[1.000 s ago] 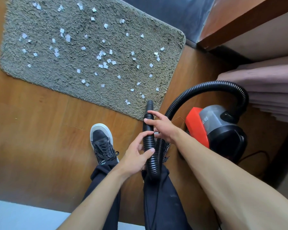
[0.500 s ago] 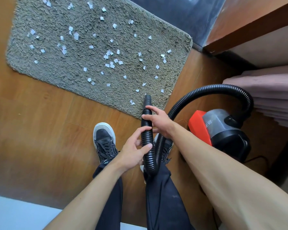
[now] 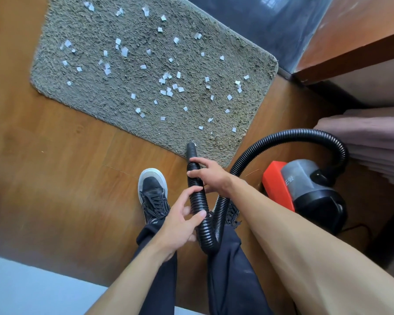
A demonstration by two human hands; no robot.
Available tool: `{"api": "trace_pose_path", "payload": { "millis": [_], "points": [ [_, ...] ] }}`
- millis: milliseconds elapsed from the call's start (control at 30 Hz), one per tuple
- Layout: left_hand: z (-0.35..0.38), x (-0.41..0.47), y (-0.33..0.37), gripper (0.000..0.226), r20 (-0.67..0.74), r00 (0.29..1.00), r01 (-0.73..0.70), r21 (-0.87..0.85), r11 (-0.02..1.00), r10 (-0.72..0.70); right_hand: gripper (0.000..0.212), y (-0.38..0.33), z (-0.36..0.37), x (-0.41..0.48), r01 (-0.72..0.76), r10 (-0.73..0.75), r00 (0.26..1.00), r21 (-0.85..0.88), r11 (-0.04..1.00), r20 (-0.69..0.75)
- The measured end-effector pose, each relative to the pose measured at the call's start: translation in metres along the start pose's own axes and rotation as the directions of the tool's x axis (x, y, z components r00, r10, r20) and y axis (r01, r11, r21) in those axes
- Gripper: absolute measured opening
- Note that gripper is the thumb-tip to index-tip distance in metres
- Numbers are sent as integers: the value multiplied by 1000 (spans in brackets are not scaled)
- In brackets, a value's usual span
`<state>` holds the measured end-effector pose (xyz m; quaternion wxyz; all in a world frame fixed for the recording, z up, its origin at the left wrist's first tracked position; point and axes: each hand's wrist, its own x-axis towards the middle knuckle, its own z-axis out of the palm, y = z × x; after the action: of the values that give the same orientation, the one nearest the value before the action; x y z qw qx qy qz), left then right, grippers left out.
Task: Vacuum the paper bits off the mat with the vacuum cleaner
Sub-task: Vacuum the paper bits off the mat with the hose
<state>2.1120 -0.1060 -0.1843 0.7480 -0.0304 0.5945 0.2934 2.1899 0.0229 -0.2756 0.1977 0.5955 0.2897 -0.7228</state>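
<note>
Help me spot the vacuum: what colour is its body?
The vacuum cleaner is red, grey and black; head view.

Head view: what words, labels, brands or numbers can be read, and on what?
Vacuum cleaner: a short pale marking on its grey side, too blurred to read.
Paper bits, mat, hose: no text visible.

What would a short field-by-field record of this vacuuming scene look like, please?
Surface: grey shaggy mat on the wooden floor
Debris: many white paper bits scattered across the mat
Machine: red and black vacuum cleaner on the floor, right of the mat
Tool: black ribbed hose, its nozzle at the mat's near edge
Upper grip: right hand holds the hose just behind the nozzle
Lower grip: left hand holds the hose nearer its bend
</note>
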Motion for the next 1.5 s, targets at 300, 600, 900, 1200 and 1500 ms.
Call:
{"api": "trace_pose_path", "payload": {
  "millis": [300, 600, 900, 1200, 1500],
  "points": [
    [-8, 4, 9, 49, 24, 1000, 10, -21, 1000, -9, 51, -4, 6, 1, 28, -26, 998, 45, 999, -63],
    [3, 2, 6, 50, 60, 997, 53, 36, 998, -55, 50, 10, -6, -5, -22, 28, 995, 66, 998, -96],
    [-2, 8, 16, 49, 10, 1000, 23, 54, 998, -23, 50, -8, 3, 2, 22, -19, 997, 31, 999, -75],
    [1, 13, 26, 49, 67, 998, -1, 26, 1000, -1, 50, -10, -9, -4, 86, -71, 989, 119, 989, -127],
    [-2, 24, 38, 47, 60, 998, -17, 67, 998, 13, 50, -21, -10, 5, 137, -119, 982, 124, 983, -147]
  ]
}}
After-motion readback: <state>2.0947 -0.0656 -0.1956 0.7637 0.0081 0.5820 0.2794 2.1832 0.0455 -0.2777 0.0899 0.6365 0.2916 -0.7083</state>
